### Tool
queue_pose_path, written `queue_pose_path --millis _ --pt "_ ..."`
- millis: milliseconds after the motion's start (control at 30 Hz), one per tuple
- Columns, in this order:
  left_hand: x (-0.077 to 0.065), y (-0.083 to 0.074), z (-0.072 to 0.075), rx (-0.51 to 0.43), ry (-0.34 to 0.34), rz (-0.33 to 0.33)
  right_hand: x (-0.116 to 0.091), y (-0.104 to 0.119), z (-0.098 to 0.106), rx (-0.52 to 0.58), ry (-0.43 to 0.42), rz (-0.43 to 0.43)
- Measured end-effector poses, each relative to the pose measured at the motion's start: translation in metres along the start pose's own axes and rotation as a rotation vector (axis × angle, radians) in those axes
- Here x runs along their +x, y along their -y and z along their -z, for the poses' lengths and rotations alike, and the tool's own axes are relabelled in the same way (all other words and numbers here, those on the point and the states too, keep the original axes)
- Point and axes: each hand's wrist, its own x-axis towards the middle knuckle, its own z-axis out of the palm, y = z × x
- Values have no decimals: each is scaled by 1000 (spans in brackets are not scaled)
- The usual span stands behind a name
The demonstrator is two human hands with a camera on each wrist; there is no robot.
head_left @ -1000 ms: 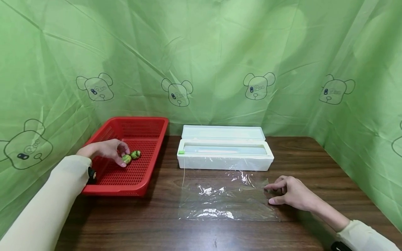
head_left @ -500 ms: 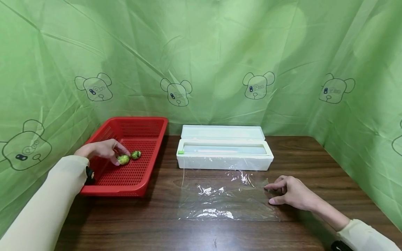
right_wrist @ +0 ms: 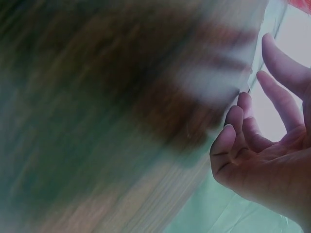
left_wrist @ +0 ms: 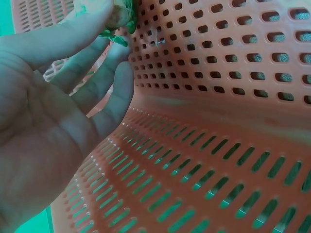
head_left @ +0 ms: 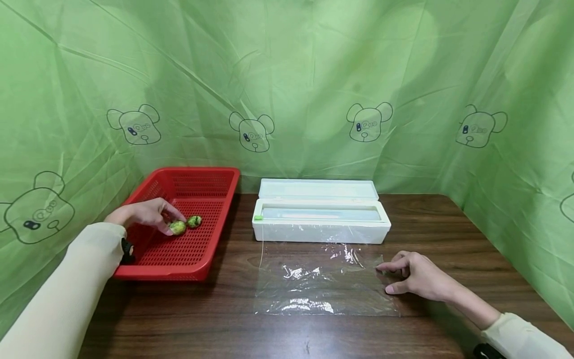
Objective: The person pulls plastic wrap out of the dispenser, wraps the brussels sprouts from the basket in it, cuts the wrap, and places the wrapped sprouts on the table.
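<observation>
Inside the red slotted basket, my left hand pinches a green Brussels sprout between thumb and fingers. A second sprout lies just right of it on the basket floor. The left wrist view has the palm of the left hand, with leafy green of a sprout at the fingertips. At the right edge of a transparent sheet of cling film, my right hand rests with thumb and forefinger apart. Nothing shows between those fingers of the right hand in the right wrist view.
A white cling film dispenser stands at the back of the wooden table, its lid raised. The film runs from its front over the table. A small green slider sits at its left end. Green curtain surrounds the table.
My left hand has shifted slightly left with its sprout, opening more space from the other sprout. Over the last half second it hardly moves. The right hand stays almost still.
</observation>
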Motion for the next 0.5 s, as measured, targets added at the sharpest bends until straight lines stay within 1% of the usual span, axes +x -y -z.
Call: queue_pose_path --millis 100,200,333,500 --pt "-2 1 1 9 -18 -4 1 -1 1 1 0 0" --pt "-4 -1 1 12 -27 -27 1 -2 1 2 1 -3" --pt "-8 -6 3 10 -30 -79 2 -1 1 7 6 -9" --pt "-9 -15 5 15 -42 -105 2 -1 1 14 11 -18"
